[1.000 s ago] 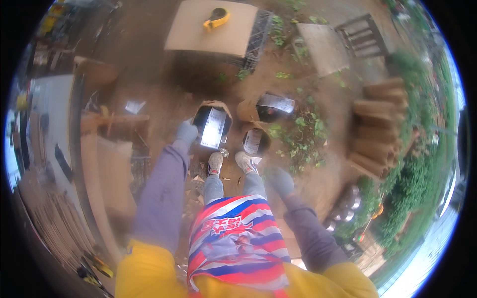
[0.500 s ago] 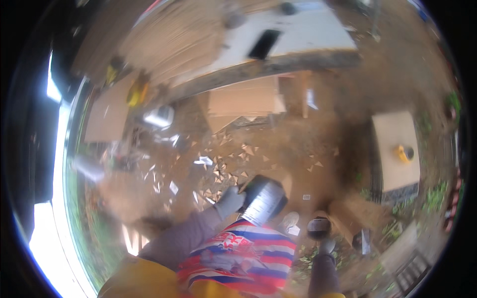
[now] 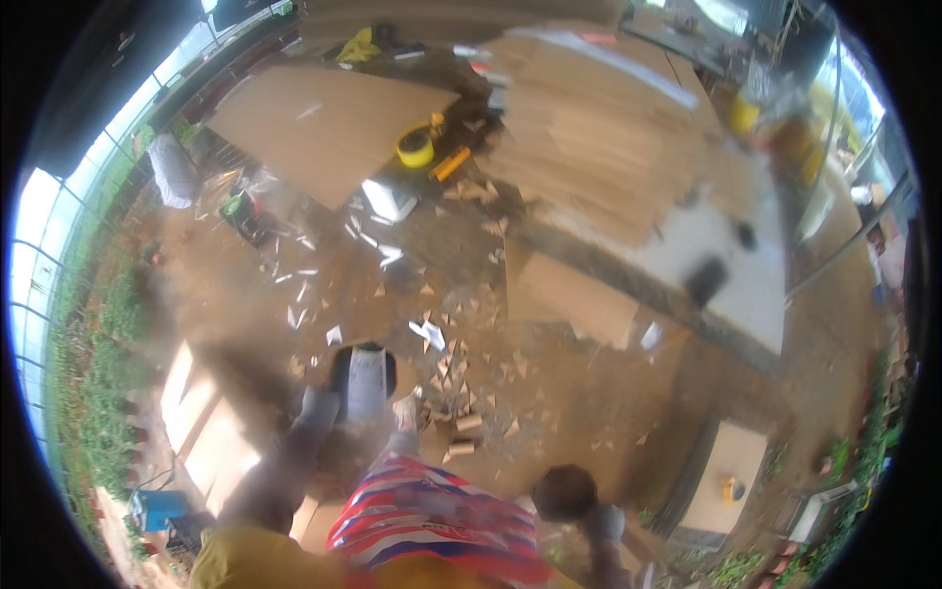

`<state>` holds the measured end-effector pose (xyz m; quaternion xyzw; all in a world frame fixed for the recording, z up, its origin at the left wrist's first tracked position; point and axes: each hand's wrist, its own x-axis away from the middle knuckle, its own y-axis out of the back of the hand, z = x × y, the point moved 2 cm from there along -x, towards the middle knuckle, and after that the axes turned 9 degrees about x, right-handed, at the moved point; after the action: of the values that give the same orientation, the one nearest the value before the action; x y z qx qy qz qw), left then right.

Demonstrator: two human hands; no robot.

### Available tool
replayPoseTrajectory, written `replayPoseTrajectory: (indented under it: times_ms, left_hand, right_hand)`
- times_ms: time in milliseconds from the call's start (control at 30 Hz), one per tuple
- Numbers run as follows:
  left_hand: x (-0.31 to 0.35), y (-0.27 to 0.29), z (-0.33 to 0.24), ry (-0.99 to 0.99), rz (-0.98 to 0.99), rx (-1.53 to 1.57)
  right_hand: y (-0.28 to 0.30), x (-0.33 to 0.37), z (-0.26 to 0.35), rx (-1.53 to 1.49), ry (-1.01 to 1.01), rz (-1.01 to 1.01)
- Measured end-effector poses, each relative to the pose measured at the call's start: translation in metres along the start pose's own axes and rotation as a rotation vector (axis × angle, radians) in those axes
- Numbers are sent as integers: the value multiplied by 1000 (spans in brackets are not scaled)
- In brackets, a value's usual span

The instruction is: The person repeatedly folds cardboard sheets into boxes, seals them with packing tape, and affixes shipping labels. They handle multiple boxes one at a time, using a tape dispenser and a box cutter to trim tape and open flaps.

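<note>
My left hand (image 3: pixel 316 404), in a grey glove, is closed at the near side of a black, round-cornered object (image 3: pixel 385 375) with a white label down its middle; its exact kind is unclear. Out to the lower right, my gloved right hand (image 3: pixel 605 525) grips a dark, many-sided object (image 3: pixel 564 493) at its edge. Blur hides the fingers' detail on both hands. Between the arms hangs a red, white and blue striped bag-like sheet (image 3: pixel 432 520) across my front. One shoe (image 3: pixel 405 412) shows just beyond it.
Cardboard scraps (image 3: pixel 456 378) litter the brown ground ahead. Flat cardboard sheets (image 3: pixel 329 123) lie far left, near a yellow tape roll (image 3: pixel 415 148). A large board stack (image 3: pixel 599 147) stands far right. Cartons (image 3: pixel 211 412) sit at left, and a cardboard-topped stack (image 3: pixel 724 476) at right.
The view has swung left, so the board stack and right-hand cardboard sit further right. The left hand's black object has moved left with it; both hands keep their objects.
</note>
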<state>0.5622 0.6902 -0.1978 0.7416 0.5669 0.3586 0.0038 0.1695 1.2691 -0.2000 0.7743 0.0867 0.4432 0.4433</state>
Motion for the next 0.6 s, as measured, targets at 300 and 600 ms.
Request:
replayPoseTrajectory:
  times_ms: [300, 600]
  left_hand:
    - [-156, 151, 18, -452, -50, -291]
    - [-204, 339, -191, -248, -269, -138]
  right_hand:
    - [592, 19, 62, 175, 306, -535]
    - [974, -71, 111, 462, 556, -1306]
